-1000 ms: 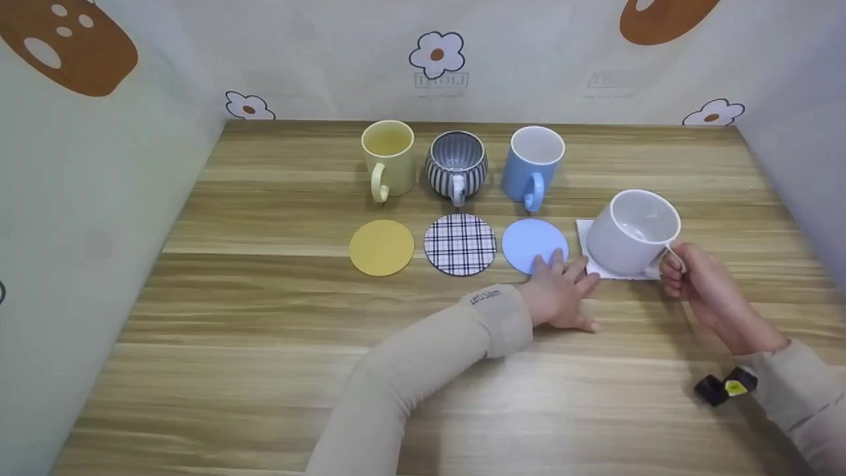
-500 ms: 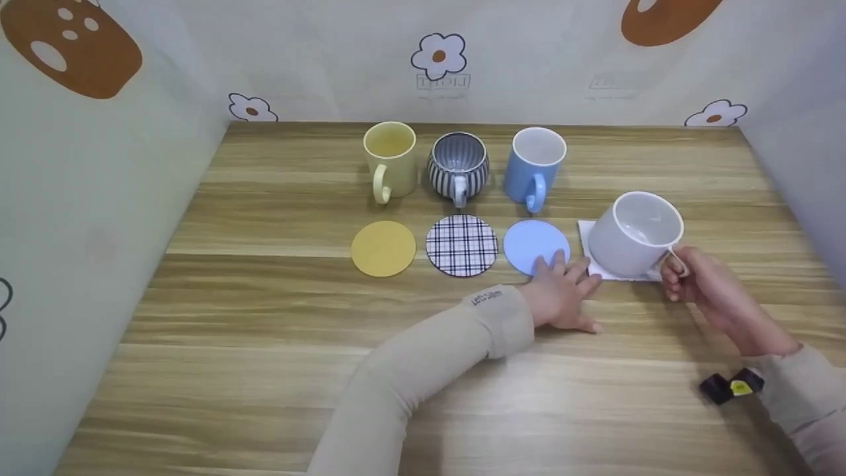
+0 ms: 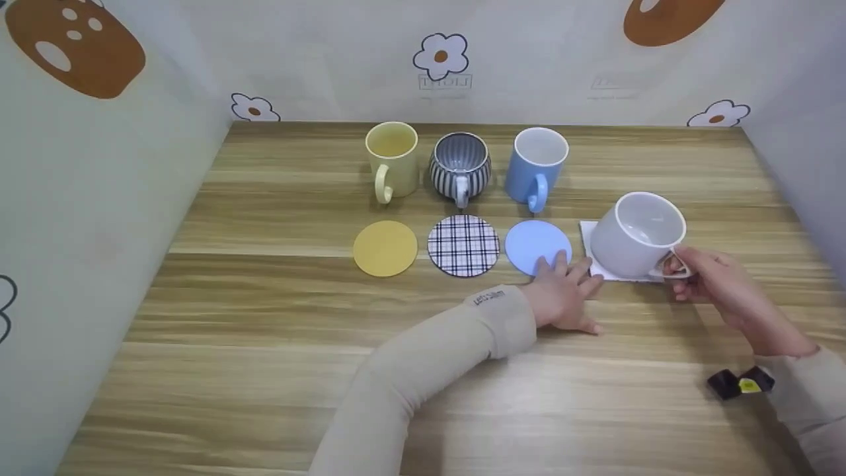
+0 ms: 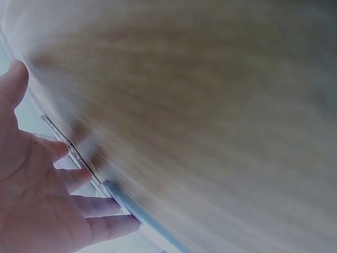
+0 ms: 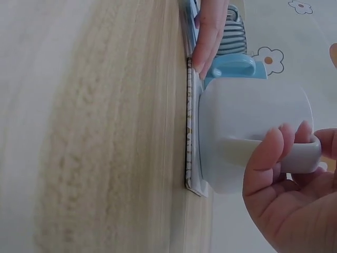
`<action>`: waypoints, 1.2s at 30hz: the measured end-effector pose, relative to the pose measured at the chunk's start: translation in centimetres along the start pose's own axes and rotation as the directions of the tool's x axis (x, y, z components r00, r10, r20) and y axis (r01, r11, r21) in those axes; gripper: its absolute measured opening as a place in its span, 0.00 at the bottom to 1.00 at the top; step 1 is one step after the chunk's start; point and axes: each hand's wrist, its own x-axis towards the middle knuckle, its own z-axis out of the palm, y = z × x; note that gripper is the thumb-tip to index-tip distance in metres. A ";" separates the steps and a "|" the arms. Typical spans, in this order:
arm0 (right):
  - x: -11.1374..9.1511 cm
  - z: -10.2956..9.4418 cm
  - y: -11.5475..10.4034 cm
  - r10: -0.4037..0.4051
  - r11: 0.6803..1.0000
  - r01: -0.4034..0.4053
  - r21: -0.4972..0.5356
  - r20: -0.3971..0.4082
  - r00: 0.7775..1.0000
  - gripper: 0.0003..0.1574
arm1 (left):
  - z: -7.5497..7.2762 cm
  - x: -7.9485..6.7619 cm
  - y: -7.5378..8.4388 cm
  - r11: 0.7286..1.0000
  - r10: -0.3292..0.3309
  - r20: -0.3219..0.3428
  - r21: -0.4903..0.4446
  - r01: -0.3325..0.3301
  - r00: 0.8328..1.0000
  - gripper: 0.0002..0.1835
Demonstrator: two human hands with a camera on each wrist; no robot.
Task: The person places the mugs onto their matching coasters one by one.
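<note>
On the wooden table (image 3: 264,317), the white mug (image 3: 628,244) is the widest piece; it stands upright on the square white coaster (image 3: 588,231), at the right end of the layout. Back row, left to right: yellow mug (image 3: 400,173), striped cup (image 3: 444,173), blue mug (image 3: 527,177), all upright, each with its grip side toward the person. Front row, one just before each: yellow coaster (image 3: 385,248), plaid coaster (image 3: 463,245), blue coaster (image 3: 531,239), none bearing a mug. Step in hand, as judged: seating the white mug on the square white coaster, probably near its end, since the base appears to rest there. Next move seems to call for easing the right fingers off without tipping or dragging the mug. Right hand (image 3: 714,277): fingers curled through and around the handle (image 5: 305,157), thumb near its top; a light grip by the look of it. Left hand (image 3: 562,297): palm down, fingers spread and nearly straight, nothing grasped; some fingers lie over the near edge of the blue coaster, others at the near left corner of the square white coaster, presumably steadying both. Pressure cannot be told.
</note>
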 end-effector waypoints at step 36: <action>-0.3 -2.5 -5.9 -0.037 0.724 0.018 -0.689 -0.013 0.999 0.33 | 0.2 0.0 -0.1 0.998 0.023 -0.013 0.055 -0.022 1.000 0.46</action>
